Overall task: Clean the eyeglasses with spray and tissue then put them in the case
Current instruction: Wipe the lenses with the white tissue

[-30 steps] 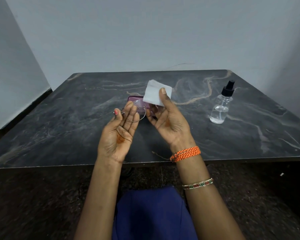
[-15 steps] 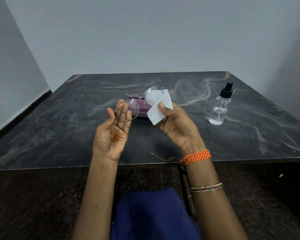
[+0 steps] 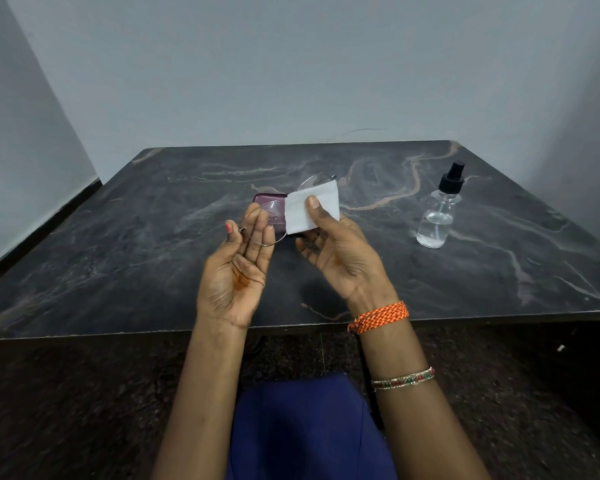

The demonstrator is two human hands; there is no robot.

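Thin wire-rimmed round eyeglasses (image 3: 274, 216) are held up over the table's middle. My left hand (image 3: 238, 268) grips the left lens rim between thumb and fingers, palm toward me. My right hand (image 3: 340, 254) presses a white tissue (image 3: 310, 209) over the right lens, thumb on top of the tissue; only the top arc of that lens shows above it. A purple glasses case (image 3: 265, 199) lies on the table behind the glasses, mostly hidden by them and the tissue. A clear spray bottle (image 3: 439, 216) with a black pump top stands at the right.
The dark marbled table (image 3: 118, 258) reaches to a grey wall at the back and left. Its near edge runs just under my wrists. My blue-clothed lap is below it.
My right hand has turned the tissue flat over the right lens, with the thumb now pressed on it. Both hands shifted slightly; the left still holds the left lens rim.
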